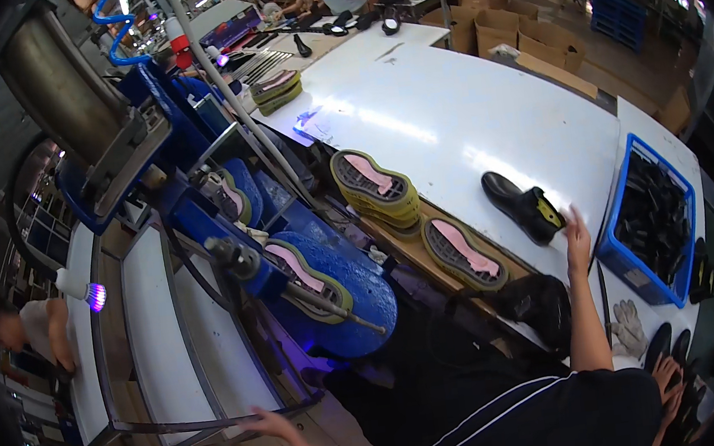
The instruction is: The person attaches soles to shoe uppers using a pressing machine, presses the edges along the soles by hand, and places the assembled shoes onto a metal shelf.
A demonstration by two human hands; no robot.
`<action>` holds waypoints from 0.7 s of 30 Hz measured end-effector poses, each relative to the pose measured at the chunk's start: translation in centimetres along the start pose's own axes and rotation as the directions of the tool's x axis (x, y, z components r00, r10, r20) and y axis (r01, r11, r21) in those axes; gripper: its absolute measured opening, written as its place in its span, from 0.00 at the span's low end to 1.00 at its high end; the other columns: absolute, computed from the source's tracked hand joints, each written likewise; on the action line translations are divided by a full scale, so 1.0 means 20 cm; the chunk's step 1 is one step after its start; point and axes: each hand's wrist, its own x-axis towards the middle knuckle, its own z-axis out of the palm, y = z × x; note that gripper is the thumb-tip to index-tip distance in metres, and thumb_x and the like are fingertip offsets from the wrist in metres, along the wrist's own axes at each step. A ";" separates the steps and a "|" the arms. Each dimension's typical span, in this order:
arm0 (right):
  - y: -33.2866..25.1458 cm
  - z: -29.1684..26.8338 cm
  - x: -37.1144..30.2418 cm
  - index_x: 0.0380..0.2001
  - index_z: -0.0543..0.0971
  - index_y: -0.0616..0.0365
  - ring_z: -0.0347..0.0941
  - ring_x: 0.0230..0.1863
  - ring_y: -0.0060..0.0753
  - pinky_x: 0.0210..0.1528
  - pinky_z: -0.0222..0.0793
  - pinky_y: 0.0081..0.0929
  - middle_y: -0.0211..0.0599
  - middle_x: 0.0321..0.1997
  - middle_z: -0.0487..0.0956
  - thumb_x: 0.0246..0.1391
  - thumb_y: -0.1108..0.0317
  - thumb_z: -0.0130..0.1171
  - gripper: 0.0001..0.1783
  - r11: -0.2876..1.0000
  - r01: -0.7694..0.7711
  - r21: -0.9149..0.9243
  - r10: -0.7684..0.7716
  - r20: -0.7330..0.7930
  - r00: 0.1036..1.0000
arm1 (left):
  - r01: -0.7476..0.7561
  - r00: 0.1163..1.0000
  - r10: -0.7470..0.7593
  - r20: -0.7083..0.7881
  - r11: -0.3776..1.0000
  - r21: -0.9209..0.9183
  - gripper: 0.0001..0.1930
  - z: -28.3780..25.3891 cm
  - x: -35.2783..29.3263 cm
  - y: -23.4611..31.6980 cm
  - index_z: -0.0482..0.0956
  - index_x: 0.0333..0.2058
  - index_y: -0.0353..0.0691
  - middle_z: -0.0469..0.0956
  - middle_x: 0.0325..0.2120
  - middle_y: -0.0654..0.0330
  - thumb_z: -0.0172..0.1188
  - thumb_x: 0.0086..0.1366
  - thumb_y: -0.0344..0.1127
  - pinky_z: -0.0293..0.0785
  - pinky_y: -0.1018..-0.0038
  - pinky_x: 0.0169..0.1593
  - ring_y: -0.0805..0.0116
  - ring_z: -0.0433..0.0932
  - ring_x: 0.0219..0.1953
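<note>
Right hand is stretched to the black shoe, fingers spread, nothing gripped yet. Left hand hangs open, empty. Reach step; a closing grasp is needed next.

The person wears a dark, near-black short-sleeved top that fills the lower right of the frame. Two thin white stripes run side by side across it, slanting from lower left to upper right along the shoulder and sleeve. Both forearms are bare from the sleeve down, with no gloves, watch or bands visible. The left hand shows at the lower centre of the frame, and the right hand shows at the right of centre, its fingers bare.
</note>
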 end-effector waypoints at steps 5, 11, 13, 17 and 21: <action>0.01 -0.01 0.09 0.49 0.82 0.68 0.80 0.45 0.27 0.53 0.73 0.27 0.36 0.46 0.86 0.48 0.66 0.77 0.26 0.982 -0.132 -0.139 0.172 0.336 0.926 | 0.247 0.889 -0.058 0.453 0.896 -0.368 0.33 0.12 -0.51 0.75 0.51 0.74 0.37 0.60 0.70 0.39 0.53 0.78 0.40 0.62 0.60 0.70 0.49 0.64 0.70; -0.08 0.08 0.02 0.47 0.84 0.66 0.81 0.42 0.27 0.50 0.75 0.30 0.35 0.42 0.87 0.46 0.67 0.78 0.25 0.965 -0.068 -0.253 0.139 0.274 0.952 | 0.294 0.771 0.035 0.636 0.866 -0.404 0.32 0.14 -0.64 1.29 0.49 0.74 0.33 0.56 0.72 0.43 0.51 0.79 0.37 0.59 0.61 0.72 0.50 0.61 0.72; -0.07 0.06 -0.04 0.47 0.84 0.65 0.81 0.42 0.28 0.50 0.75 0.29 0.36 0.42 0.87 0.45 0.67 0.79 0.25 0.965 -0.018 -0.263 0.099 0.299 0.949 | 0.147 0.724 0.130 0.678 0.930 -0.336 0.30 0.17 -0.65 1.30 0.50 0.75 0.35 0.52 0.75 0.44 0.45 0.81 0.39 0.49 0.60 0.76 0.51 0.53 0.76; -0.14 0.22 -0.03 0.51 0.83 0.65 0.82 0.45 0.29 0.53 0.75 0.31 0.40 0.44 0.87 0.46 0.68 0.76 0.27 0.969 -0.026 -0.244 0.112 0.345 0.932 | 0.287 0.732 0.052 0.680 0.881 -0.377 0.37 0.25 -0.69 1.29 0.47 0.75 0.33 0.49 0.76 0.44 0.44 0.81 0.53 0.43 0.63 0.77 0.54 0.49 0.77; -0.14 1.05 0.48 0.50 0.84 0.64 0.85 0.44 0.41 0.49 0.78 0.34 0.49 0.42 0.88 0.51 0.56 0.74 0.28 0.945 0.092 -0.313 0.095 0.533 0.841 | 0.294 0.682 -0.044 0.730 0.930 -0.219 0.40 0.26 -0.72 1.32 0.46 0.75 0.33 0.50 0.76 0.43 0.43 0.80 0.58 0.44 0.64 0.76 0.52 0.49 0.77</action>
